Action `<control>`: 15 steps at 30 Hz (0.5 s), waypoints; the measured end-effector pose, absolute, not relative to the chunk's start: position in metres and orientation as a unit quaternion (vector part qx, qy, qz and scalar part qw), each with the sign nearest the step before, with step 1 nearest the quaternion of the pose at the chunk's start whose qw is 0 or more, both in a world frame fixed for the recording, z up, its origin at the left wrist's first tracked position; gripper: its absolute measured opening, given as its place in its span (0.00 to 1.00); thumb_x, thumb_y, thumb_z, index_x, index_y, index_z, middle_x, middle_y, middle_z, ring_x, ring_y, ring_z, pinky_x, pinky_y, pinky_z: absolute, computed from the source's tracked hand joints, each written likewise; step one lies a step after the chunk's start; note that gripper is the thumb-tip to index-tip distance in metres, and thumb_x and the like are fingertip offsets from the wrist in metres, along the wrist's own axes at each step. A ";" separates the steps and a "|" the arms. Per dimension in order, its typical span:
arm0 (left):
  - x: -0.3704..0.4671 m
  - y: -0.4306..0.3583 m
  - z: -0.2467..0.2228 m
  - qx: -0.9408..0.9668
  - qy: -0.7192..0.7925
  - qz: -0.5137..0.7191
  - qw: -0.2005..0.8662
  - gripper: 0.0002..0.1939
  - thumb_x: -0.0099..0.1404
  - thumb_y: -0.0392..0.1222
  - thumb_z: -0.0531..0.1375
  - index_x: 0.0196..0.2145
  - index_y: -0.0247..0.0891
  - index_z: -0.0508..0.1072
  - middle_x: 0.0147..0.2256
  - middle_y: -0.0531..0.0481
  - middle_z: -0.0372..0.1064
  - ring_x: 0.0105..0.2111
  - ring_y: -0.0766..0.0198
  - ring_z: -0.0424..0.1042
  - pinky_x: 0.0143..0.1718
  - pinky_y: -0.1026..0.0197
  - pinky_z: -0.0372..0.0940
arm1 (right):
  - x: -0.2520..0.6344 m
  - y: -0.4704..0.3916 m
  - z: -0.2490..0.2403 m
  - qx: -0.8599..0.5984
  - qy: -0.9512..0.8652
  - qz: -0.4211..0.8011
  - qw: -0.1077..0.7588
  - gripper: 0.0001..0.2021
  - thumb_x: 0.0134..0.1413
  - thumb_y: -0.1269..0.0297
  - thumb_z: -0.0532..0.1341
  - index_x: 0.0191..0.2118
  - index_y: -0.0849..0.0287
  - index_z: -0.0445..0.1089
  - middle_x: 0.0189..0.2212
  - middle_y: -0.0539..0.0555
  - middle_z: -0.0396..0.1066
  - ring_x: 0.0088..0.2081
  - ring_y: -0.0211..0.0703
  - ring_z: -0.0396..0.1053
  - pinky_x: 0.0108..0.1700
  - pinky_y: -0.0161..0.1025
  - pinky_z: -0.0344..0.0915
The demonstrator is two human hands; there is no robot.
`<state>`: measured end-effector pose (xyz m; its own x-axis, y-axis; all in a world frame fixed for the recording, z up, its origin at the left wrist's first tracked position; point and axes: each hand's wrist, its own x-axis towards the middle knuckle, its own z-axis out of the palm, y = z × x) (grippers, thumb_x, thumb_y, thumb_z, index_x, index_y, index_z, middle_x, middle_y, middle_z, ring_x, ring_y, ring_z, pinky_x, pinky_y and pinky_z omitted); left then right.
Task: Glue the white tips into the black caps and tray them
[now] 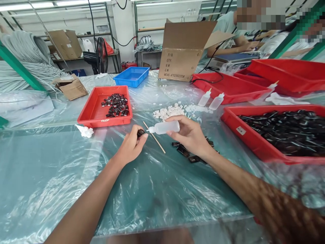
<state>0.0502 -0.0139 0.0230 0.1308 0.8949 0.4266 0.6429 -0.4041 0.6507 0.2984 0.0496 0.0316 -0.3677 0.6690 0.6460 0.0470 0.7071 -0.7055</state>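
Your left hand [132, 144] pinches a small black piece [140, 133] between thumb and fingers. Your right hand [189, 135] grips a squeeze bottle [166, 127], held nearly level, its narrow tip aimed at that piece. Tip and piece are very close; whether they touch, I cannot tell. Hold the piece firm, steady both wrists and press the bottle gently, since a hard squeeze could let out too much.

Below the bottle's tip, a thin stick [157, 143] lies slantwise on the plastic sheet [142, 189]; keep your fingers clear of it. Loose black parts [183, 150] sit beneath your right hand, so mind drips there. Beyond the bottle are scattered white bits [170, 111]. Farther out, a red tray [87, 110] on your left holds small dark pieces [117, 105], and a fuller bin [254, 144] stands on your right.
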 end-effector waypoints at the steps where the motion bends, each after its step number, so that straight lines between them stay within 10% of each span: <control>1: 0.050 -0.014 0.024 0.739 0.521 0.398 0.155 0.04 0.79 0.46 0.54 0.44 0.46 0.64 0.29 0.59 0.66 0.24 0.64 0.67 0.29 0.60 0.64 | 0.298 0.049 0.032 -0.230 -0.771 0.295 0.516 0.10 0.67 0.57 0.68 0.52 0.47 0.75 0.45 0.54 0.80 0.42 0.47 0.80 0.41 0.44 0.80; 15: 0.048 -0.013 0.020 0.759 0.510 0.393 0.097 0.04 0.78 0.38 0.55 0.47 0.45 0.68 0.42 0.50 0.82 0.35 0.58 0.81 0.38 0.56 0.73 | 0.291 0.027 0.035 -0.194 -0.833 0.099 0.508 0.18 0.67 0.69 0.65 0.59 0.44 0.74 0.48 0.56 0.78 0.46 0.51 0.80 0.39 0.49 0.83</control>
<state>0.0477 -0.0130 0.0200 0.1717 0.8504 0.4973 0.6983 -0.4611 0.5475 0.2907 0.0266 0.0352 -0.4076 0.4244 0.8085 0.2224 0.9049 -0.3629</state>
